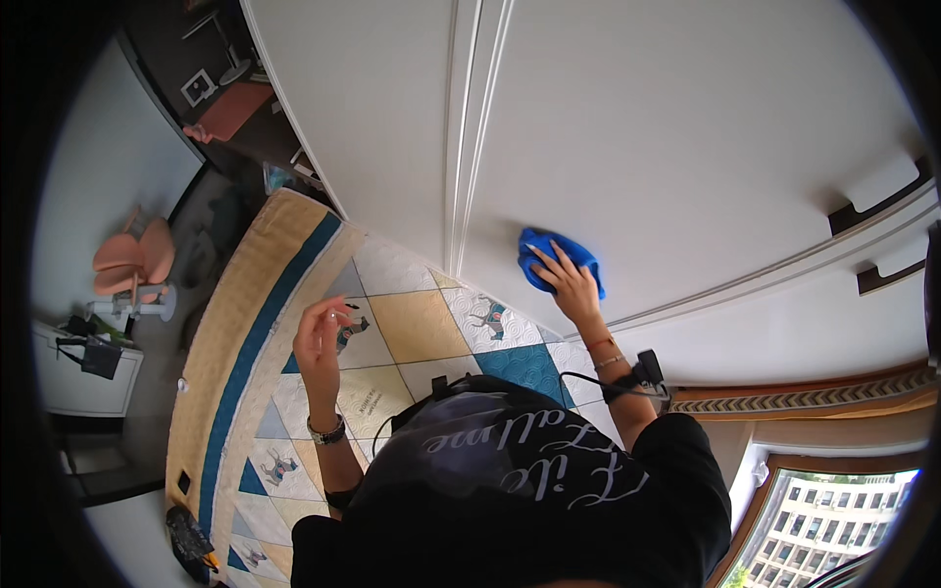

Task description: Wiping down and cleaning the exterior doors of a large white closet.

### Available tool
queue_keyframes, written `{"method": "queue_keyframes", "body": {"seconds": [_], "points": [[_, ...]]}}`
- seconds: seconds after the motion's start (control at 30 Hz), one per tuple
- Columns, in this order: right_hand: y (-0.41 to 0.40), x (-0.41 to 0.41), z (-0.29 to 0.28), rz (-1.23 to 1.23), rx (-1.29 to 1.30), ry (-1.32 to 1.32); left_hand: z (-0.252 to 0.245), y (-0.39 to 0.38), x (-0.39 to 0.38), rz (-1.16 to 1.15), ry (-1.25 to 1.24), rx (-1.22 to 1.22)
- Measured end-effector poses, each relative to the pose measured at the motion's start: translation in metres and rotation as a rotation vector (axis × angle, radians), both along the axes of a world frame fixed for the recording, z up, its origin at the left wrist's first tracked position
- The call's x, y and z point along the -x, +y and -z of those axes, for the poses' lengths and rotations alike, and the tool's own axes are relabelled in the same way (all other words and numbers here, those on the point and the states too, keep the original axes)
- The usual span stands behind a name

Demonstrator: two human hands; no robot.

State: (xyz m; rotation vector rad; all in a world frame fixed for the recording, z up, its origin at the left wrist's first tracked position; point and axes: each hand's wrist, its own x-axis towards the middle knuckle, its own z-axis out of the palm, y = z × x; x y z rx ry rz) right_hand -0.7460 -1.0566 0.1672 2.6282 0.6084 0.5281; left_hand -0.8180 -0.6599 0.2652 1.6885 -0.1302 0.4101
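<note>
My right hand (572, 283) presses a crumpled blue cloth (531, 257) flat against a white cabinet door (625, 147), low down near its corner, with the fingers spread over the cloth. My left hand (321, 331) is raised on the left above the patterned quilted bedspread (419, 323). Its fingers are loosely bent and nothing shows in them. A watch is on the left wrist; bracelets and a strapped device with a cable are on the right forearm.
Dark handles (875, 202) sit on the cabinet at the right. A wood-framed window (823, 529) is at the lower right. Past the bed stand a pink chair (136, 257), a white cabinet (92, 382) and a dark desk with a pink mat (235, 110). A dark bag (190, 540) lies at the bed's edge.
</note>
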Motion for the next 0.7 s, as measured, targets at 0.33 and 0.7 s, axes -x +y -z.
{"method": "queue_keyframes", "body": {"seconds": [0.33,0.7], "points": [[0.005,-0.019,-0.191,-0.018,-0.733,-0.864,-0.017,-0.033,-0.019,0.093,0.054,-0.033],[0.139,-0.129,-0.232,-0.260,-0.426,-0.568,0.003,-0.015,0.013,-0.016,0.082,0.017]]}}
